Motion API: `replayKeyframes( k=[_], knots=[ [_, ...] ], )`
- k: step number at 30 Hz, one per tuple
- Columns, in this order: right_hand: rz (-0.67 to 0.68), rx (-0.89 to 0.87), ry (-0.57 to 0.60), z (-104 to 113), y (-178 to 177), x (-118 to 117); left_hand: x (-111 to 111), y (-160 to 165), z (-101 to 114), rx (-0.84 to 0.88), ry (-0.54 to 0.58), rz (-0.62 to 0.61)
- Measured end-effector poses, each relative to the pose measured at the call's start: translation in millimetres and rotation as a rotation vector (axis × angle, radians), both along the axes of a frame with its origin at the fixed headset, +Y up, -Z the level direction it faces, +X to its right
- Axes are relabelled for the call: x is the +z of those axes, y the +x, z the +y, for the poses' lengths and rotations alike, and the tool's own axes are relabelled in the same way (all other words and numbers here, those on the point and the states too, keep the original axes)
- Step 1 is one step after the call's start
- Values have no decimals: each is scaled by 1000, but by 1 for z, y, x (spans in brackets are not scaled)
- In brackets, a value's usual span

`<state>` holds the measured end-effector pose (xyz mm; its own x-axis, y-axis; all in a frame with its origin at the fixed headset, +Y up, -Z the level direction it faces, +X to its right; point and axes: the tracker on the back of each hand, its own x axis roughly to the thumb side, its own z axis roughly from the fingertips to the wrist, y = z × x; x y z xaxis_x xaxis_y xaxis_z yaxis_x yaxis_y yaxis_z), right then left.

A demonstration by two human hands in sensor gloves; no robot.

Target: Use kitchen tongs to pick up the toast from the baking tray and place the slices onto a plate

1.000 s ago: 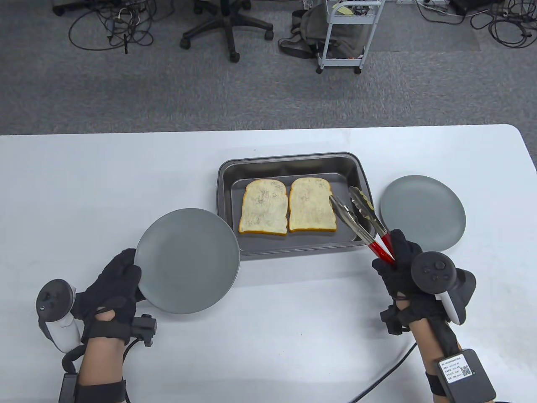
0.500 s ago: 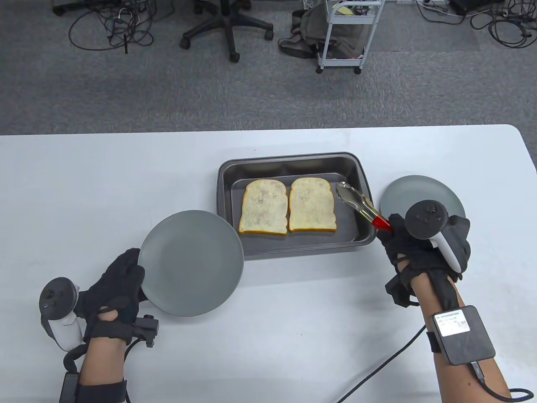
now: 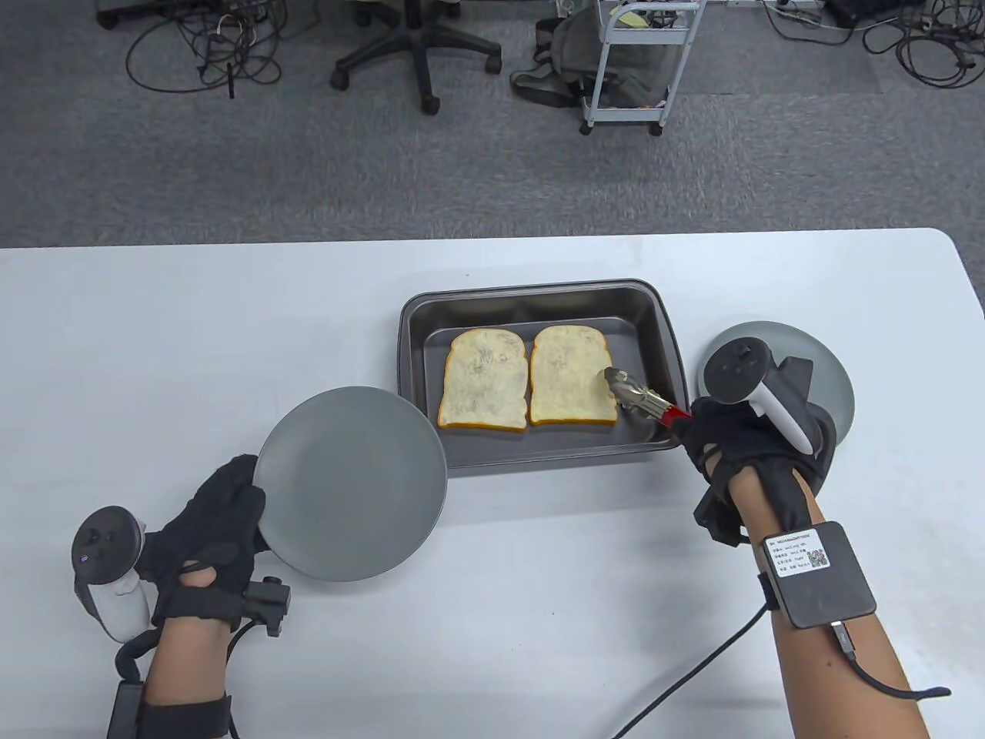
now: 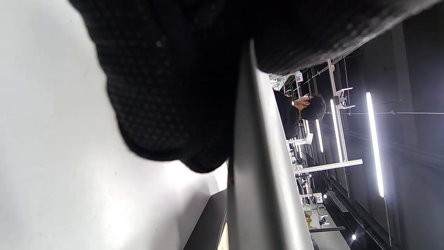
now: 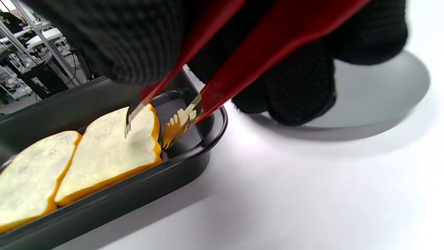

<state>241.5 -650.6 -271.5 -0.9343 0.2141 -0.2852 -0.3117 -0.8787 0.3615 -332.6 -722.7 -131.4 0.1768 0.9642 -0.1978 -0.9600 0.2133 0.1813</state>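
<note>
Two toast slices lie side by side in the dark baking tray (image 3: 662, 323): the left slice (image 3: 485, 379) (image 5: 24, 177) and the right slice (image 3: 571, 375) (image 5: 111, 146). My right hand (image 3: 739, 446) grips the red-handled metal tongs (image 3: 639, 394) (image 5: 215, 80). Their tips straddle the right slice's right edge, one tip above the bread, the other beside its crust. My left hand (image 3: 212, 516) holds a grey plate (image 3: 350, 481) (image 4: 256, 173) by its left rim, in front of the tray's left corner.
A second grey plate (image 3: 831, 385) (image 5: 374, 93) lies right of the tray, partly under my right hand's tracker. An office chair (image 3: 419, 54), a wheeled cart (image 3: 631, 69) and cables stand on the floor beyond the white table (image 3: 192, 323).
My right hand turned and swung the tongs up and left, from lying flat over the tray's right side to standing with their tips at the right slice's edge. The left hand's plate barely shifted.
</note>
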Motion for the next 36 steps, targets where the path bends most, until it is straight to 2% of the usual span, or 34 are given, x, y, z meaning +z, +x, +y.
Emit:
replayKeyframes(
  k=[11,19,27,36],
  knots=[
    [-224,-351,-1,-40,36,8,0,0,1,-8,3,-2],
    [-238,-430,61,-45,48,17,0,1,0,-10,-1,-3],
    [-247,-509,126,-29,58,27,0,2,0,-5,-2,5],
    [-214,-639,239,11,51,45,1,2,0,-7,-11,19]
  ],
)
